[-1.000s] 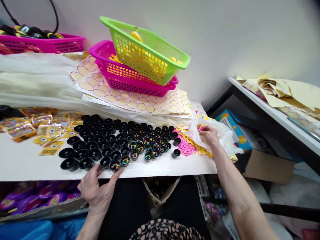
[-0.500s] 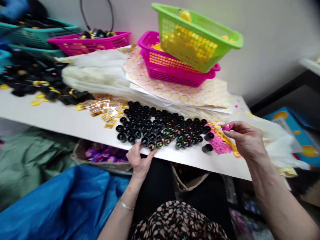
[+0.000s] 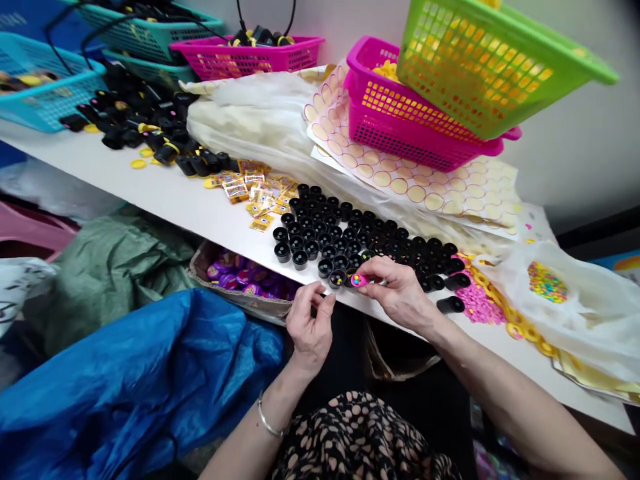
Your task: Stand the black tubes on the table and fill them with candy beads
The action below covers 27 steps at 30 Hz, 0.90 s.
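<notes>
Many small black cups (image 3: 299, 259) stand upright in a cluster on the white table, and some hold colourful beads. Over the front row, my right hand (image 3: 395, 287) pinches a small pink scoop (image 3: 359, 280) with coloured beads in it. My left hand (image 3: 311, 323) is at the table's front edge, left of the scoop, its fingers curled and the thumb near the index finger; whether something tiny lies between them cannot be made out. To the right are pink pieces (image 3: 480, 303), a yellow chain (image 3: 500, 310) and a clear bag with coloured beads (image 3: 547, 281).
Pink baskets (image 3: 400, 137) and a green basket (image 3: 480, 73) stand stacked at the back. Small yellow packets (image 3: 260, 190) lie left of the cups, with black parts (image 3: 165, 127) beyond. Below the table edge is a box of purple items (image 3: 245, 275).
The view has shifted right. My right hand has moved left with the pink scoop, from near the pink pieces to the front cups. My left hand has drawn back from the cups and curled.
</notes>
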Each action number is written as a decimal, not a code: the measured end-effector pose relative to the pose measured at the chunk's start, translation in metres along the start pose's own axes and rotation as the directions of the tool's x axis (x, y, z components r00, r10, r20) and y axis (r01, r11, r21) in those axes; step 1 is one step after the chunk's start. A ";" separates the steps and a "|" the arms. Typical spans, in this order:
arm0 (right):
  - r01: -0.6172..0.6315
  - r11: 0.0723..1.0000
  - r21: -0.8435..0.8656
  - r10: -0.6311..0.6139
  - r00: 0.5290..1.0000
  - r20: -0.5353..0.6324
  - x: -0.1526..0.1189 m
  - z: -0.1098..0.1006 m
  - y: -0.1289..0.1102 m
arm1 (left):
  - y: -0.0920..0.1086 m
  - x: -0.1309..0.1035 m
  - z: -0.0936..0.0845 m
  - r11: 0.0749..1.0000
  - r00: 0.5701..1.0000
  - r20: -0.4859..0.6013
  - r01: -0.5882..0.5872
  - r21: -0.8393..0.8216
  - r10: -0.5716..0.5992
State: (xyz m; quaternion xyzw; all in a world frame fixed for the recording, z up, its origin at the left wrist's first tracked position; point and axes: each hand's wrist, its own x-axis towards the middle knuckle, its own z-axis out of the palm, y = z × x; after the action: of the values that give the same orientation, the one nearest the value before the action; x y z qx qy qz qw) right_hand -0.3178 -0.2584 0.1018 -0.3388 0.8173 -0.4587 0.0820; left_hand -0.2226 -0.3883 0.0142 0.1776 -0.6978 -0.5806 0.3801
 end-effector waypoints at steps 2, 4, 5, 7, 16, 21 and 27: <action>0.052 0.997 -0.056 -0.048 0.997 0.062 -0.003 0.005 -0.007 | 0.028 -0.001 0.001 0.900 0.945 0.041 0.321 -0.294 -0.324; 0.097 0.990 -0.104 -0.084 0.988 0.130 -0.007 0.011 -0.015 | 0.054 0.003 0.003 0.645 0.840 0.179 0.514 -0.566 -0.512; 0.119 0.985 -0.127 -0.099 0.983 0.156 -0.010 0.014 -0.017 | 0.064 0.006 0.004 0.519 0.790 0.251 0.570 -0.637 -0.559; 0.152 0.972 -0.181 -0.118 0.976 0.186 -0.017 0.020 -0.021 | 0.075 0.012 0.006 0.344 0.718 0.350 0.628 -0.698 -0.601; 0.052 0.998 0.042 -0.054 0.997 0.056 -0.031 0.021 -0.023 | 0.068 0.015 0.006 0.056 0.548 0.536 0.731 -0.680 -0.642; -0.048 0.959 0.280 0.046 0.999 0.014 -0.031 0.014 -0.023 | 0.068 0.015 0.003 0.109 0.546 0.547 0.764 -0.636 -0.635; -0.212 0.842 0.496 0.268 0.962 -0.044 -0.033 0.006 -0.018 | 0.060 0.033 -0.006 0.231 0.646 0.432 0.687 -0.690 -0.630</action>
State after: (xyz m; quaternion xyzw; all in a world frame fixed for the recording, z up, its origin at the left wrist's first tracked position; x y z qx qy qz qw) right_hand -0.2812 -0.2484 0.1070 -0.1760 0.7148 -0.6537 0.1754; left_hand -0.2281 -0.3990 0.0821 0.2405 -0.2191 -0.9388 0.1135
